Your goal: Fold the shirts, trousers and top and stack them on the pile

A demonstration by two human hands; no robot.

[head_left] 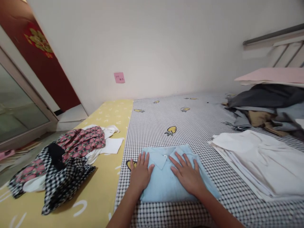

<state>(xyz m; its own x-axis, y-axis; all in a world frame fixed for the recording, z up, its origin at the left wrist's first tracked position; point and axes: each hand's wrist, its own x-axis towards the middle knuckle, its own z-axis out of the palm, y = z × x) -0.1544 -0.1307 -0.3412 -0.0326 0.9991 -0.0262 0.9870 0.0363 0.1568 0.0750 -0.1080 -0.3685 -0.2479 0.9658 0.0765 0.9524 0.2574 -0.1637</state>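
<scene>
A light blue collared shirt (166,186), folded into a flat rectangle, lies on the checked bed sheet (152,133) with its collar toward the wall. My left hand (140,172) rests on the shirt's left edge, its fingers stretched out and apart. On the right part of the shirt, just beside the collar, my right hand (187,174) lies flat with spread fingers. Neither hand grasps the cloth. A stack of folded white clothes (258,164) sits to the right of the shirt.
Loose clothes, among them a pink floral garment (83,142) and a black-and-white checked one (64,183), are heaped on the yellow sheet (99,196) at left. Dark folded clothes (263,98) pile up at the far right under a pink board-like item (273,75). A white wall (166,47) bounds the bed.
</scene>
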